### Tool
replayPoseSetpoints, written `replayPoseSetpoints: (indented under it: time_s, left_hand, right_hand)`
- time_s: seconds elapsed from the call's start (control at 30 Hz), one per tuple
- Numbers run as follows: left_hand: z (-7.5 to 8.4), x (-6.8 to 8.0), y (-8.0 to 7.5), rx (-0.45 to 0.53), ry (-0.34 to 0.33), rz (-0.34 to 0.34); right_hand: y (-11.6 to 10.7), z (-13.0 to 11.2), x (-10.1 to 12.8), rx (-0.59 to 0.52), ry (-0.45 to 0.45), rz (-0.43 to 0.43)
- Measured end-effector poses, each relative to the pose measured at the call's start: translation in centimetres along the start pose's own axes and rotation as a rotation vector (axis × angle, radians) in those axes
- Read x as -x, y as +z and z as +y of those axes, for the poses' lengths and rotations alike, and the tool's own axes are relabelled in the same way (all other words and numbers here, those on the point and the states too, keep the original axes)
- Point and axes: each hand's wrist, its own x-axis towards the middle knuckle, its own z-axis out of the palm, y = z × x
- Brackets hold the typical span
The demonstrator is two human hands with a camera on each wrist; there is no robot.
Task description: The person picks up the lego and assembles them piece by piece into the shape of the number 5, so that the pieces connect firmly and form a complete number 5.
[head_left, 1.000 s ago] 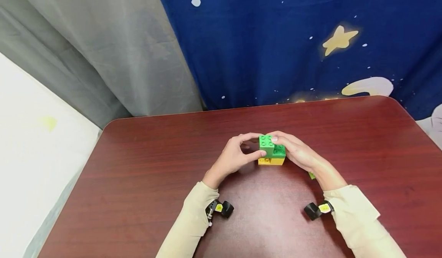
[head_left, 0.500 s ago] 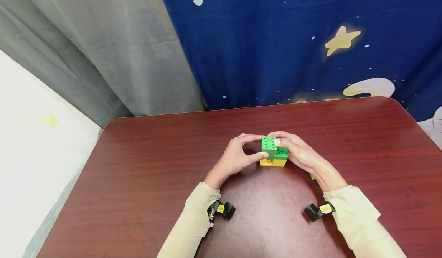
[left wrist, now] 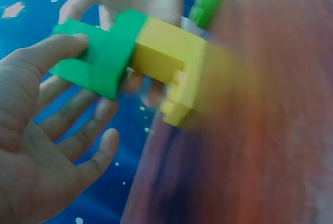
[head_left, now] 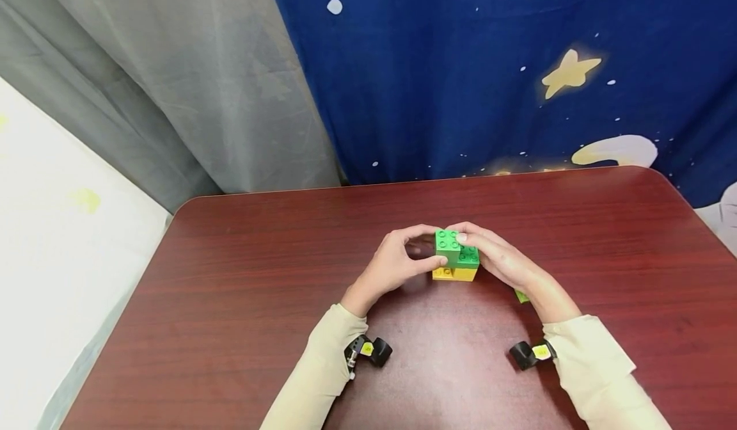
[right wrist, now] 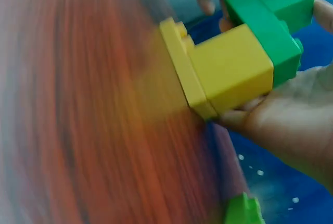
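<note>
A stack of toy building bricks stands on the table between both hands. At its base lies a thin yellow plate (right wrist: pixel 182 70), topped by a yellow brick (right wrist: pixel 231 70). Above these sits a wider green brick (head_left: pixel 469 259), and a smaller green brick (head_left: pixel 447 246) crowns its left side. My left hand (head_left: pixel 388 265) pinches that top brick, thumb on the near face and fingers behind. From the right, my right hand (head_left: pixel 507 260) grips the stack, its thumb at the top brick's upper corner and other fingers behind, lower down in the right wrist view.
A lime green brick (head_left: pixel 521 296) lies on the dark red table (head_left: pixel 259 289), partly covered by the right wrist. Wrist cameras (head_left: pixel 380 352) sit on both forearms. Grey and blue curtains (head_left: pixel 449 65) hang behind the table's far edge.
Both hands keep their hold on the stack. Stack and left hand have shifted very slightly right since the first frame, and the head view has tilted a little.
</note>
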Motion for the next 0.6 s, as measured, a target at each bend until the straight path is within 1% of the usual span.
replayPoseSetpoints:
  time_s: [0.07, 0.13, 0.2, 0.3, 0.37, 0.47, 0.53, 0.6]
  left_hand:
    - [1.1, 0.2, -0.3, -0.002, 0.001, -0.011]
    - [2.0, 0.4, -0.5, -0.008, 0.001, -0.026]
    - [2.2, 0.4, -0.6, -0.013, -0.006, -0.036]
    - [2.2, 0.5, -0.6, -0.026, -0.011, -0.037]
    - [1.4, 0.3, -0.5, -0.029, -0.012, -0.034]
    - [-0.2, -0.1, -0.3, -0.039, -0.004, -0.028]
    - [-1.1, -0.3, -0.2, -0.049, -0.004, -0.022]
    - [-1.3, -0.4, -0.1, -0.057, -0.003, -0.018]
  right_hand:
    - [0.0, -0.2, 0.1, 0.136, -0.004, 0.033]
    - [-0.1, -0.3, 0.2, 0.229, -0.008, 0.063]
    - [-0.3, -0.4, 0.4, 0.262, -0.015, 0.076]
    - [-0.5, -0.5, 0.5, 0.241, -0.034, 0.072]
    - [-0.6, -0.7, 0.5, 0.236, -0.050, 0.078]
    - [-0.9, -1.1, 0.8, 0.238, -0.063, 0.108]
    - [-1.0, -1.6, 1.0, 0.267, -0.069, 0.139]
    - [-1.3, -2.4, 1.2, 0.303, -0.076, 0.171]
